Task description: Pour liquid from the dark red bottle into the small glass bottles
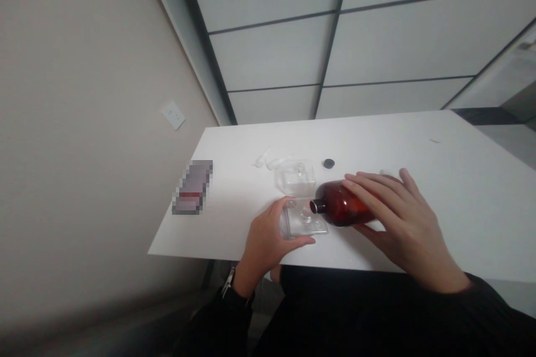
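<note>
Just below the middle of the frame, the person's right hand (402, 223) lies over a dark red-brown translucent bottle (341, 206). Its grip is wrapped round the body, with the fingers stretched along the top and the thumb tucked underneath. The bottle is tipped almost flat, and its black neck points toward the left of the frame.

That neck sits right at the mouth of a small clear square container (304, 224), which rests on the white table (460, 178) near its front edge. The left hand (263, 242) has its grip pinched on the left side of this container, thumb along the near side and fingers curled round the far one. A wristwatch (228, 281) shows at that wrist, just below the table's edge.

Directly behind it stands a second clear container (296, 177). A small round black cap (329, 163) lies just to the right of that one. Some crumpled clear wrapping (264, 159) sits to its upper left.

Toward the left end of the table lies a blurred grey and red box (193, 187), well apart from the hands. Above it in the frame, a white wall socket (173, 115) is set into the beige wall.
</note>
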The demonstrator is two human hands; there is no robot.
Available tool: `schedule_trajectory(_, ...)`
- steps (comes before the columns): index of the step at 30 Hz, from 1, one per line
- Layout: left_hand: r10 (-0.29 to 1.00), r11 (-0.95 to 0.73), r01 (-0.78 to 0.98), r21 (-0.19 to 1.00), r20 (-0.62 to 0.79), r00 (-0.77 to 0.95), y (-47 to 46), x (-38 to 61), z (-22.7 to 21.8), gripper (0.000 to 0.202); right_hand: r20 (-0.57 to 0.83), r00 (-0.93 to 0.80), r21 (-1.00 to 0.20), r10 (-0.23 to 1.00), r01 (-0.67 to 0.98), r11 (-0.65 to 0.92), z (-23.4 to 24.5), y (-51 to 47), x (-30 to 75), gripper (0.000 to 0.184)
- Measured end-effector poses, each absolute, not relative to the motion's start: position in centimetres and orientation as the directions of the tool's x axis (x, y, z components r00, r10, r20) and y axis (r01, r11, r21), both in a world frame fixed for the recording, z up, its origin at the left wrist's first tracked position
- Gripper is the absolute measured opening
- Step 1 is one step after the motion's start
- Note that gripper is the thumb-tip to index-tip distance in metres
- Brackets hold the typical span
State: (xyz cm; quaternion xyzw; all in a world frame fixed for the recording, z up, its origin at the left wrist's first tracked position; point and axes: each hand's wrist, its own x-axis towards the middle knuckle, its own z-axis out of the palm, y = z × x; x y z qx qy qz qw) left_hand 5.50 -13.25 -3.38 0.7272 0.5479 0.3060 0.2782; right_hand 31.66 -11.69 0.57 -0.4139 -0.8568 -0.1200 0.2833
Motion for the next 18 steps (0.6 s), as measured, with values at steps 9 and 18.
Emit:
schedule_trajectory(9, 0.967, -0.246, 0.629, 0.737, 0.144, 0.209, -13.21, 5.56, -3.40, 0.076, 0.578, -0.500, -0.018, 0.644, 0.782, 0.624, 0.76, -11.78, 31.58, 0.087)
schedule_trajectory(18, 0.968, -0.239, 0.636, 0.734, 0.132, 0.211, -13.28, 5.51, -3.42, 0.075, 0.596, -0.503, -0.003, 0.626, 0.778, 0.628, 0.78, -11.68, 31.51, 0.085)
